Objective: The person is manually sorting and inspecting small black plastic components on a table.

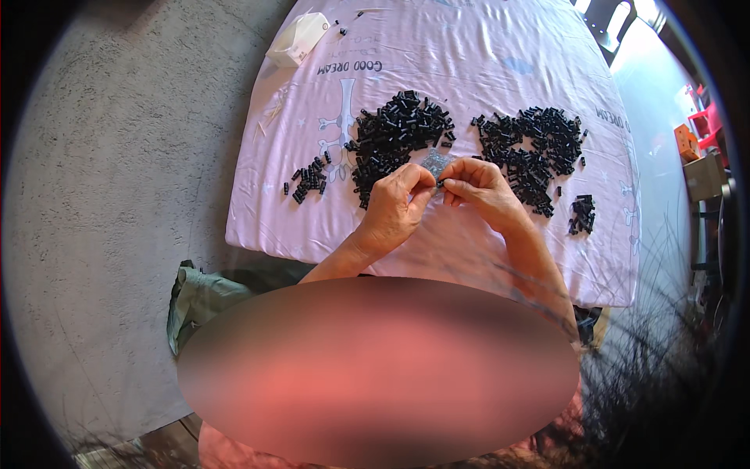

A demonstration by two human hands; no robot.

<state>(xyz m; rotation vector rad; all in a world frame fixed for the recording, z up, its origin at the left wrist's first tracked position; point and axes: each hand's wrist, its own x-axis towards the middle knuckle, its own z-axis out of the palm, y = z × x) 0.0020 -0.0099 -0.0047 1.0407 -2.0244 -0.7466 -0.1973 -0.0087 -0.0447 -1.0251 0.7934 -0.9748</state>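
My left hand (395,203) and my right hand (486,192) meet at the middle of the table, fingertips pinched close together. Between them is a small black cylindrical piece (441,184), mostly covered by the fingers. Just beyond the fingertips lies a small heap of silvery bits (437,161), too fine to make out singly. A large pile of short black cylindrical pieces (402,123) spreads beside and beyond my left hand. Another wide pile of similar pieces (539,144) lies beyond my right hand.
A pink printed cloth (445,250) covers the table. Smaller clusters of black pieces lie at the left (310,181) and right (582,215). A white box (300,39) stands at the far left edge, with thin white sticks (273,113) nearer. Red and orange items (687,143) stand off to the right.
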